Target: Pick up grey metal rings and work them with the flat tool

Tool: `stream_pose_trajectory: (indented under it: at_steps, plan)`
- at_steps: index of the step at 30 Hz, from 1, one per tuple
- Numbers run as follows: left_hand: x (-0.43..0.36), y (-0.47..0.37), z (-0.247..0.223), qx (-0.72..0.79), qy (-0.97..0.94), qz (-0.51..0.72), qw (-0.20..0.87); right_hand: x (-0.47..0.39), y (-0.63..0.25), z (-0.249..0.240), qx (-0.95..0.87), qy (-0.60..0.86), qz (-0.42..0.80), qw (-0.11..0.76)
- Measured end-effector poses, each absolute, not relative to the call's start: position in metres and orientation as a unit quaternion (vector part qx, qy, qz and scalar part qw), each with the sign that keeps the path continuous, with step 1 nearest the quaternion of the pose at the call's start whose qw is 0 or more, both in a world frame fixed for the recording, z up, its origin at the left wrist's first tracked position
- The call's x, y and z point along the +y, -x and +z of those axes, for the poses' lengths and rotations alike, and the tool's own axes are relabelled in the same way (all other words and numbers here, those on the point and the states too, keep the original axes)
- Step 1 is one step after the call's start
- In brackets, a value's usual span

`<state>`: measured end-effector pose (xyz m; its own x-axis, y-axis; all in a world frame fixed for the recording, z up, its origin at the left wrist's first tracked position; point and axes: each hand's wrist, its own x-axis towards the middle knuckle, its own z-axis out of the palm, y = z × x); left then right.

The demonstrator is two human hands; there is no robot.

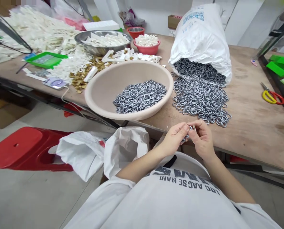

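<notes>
At the table's front edge my left hand (pixel 175 136) is closed around a few grey rings (pixel 185 138), partly hidden by the fingers. My right hand (pixel 202 138) meets it, with thumb and forefinger pinched on a ring at the left fingertips. Just beyond the hands a pile of grey rings (pixel 201 97) spills over the tabletop from the mouth of a white woven sack (pixel 200 41) lying on its side. To the left, a large beige basin (pixel 97 86) holds a heap of similar rings (pixel 142 95) and overhangs the table edge slightly.
Scissors (pixel 272 95) with yellow and red handles lie at the right. Behind the basin stand a steel bowl (pixel 94 48) and a red bowl (pixel 148 50) of white pieces. A green tray (pixel 46 60) is farther left. A red stool (pixel 17 148) and white sacks (pixel 81 151) are below.
</notes>
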<state>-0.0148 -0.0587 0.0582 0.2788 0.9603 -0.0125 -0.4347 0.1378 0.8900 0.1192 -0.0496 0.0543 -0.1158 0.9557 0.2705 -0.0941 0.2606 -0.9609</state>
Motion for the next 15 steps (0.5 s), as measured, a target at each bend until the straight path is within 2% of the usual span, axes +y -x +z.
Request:
stream_pose_trajectory:
  at_steps: [6, 9, 12, 15]
  plan:
    - [-0.064, 0.035, 0.078, 0.335, -0.463, 0.541, 0.617, -0.044, -0.086, 0.065, -0.559, 0.331, 0.473, 0.595]
    - [-0.062, 0.05, 0.1, 0.345, -0.515, 0.562, 0.548, -0.033, -0.066, 0.08, -0.564, 0.324, 0.446, 0.615]
    - [-0.051, 0.071, 0.13, 0.373, -0.568, 0.585, 0.443, -0.013, -0.044, 0.106, -0.595, 0.319, 0.409, 0.614]
    - [-0.027, 0.097, 0.154, 0.437, -0.622, 0.586, 0.281, 0.018, -0.02, 0.129, -0.623, 0.279, 0.399, 0.613]
